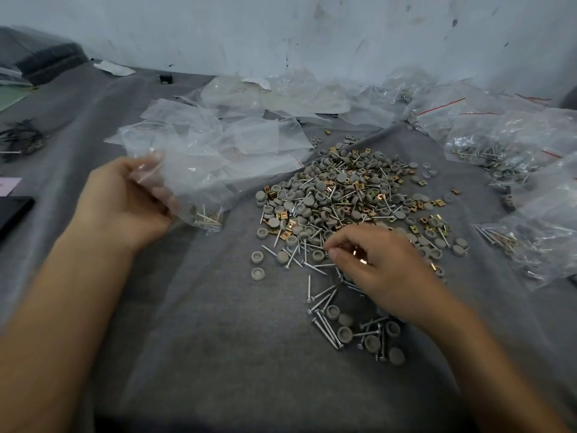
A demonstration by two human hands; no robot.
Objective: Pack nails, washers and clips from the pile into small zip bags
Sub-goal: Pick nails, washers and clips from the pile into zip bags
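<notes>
A pile point(343, 195) of grey round washers, brass clips and silver nails lies on a grey cloth at centre right. My left hand point(125, 201) grips a small clear zip bag point(187, 179) left of the pile; a few nails and clips sit in the bag's lower corner point(207, 218). My right hand point(381, 264) hovers over the pile's near edge, fingers curled, pinching small brass clips between thumb and fingers. More nails and washers point(352, 326) lie scattered below that hand.
Empty clear bags point(243, 135) are spread behind the pile. Filled bags point(505, 151) are heaped at the right. A dark flat object point(12, 214) sits at the left edge, black ties point(22, 139) at the far left, and a wall behind.
</notes>
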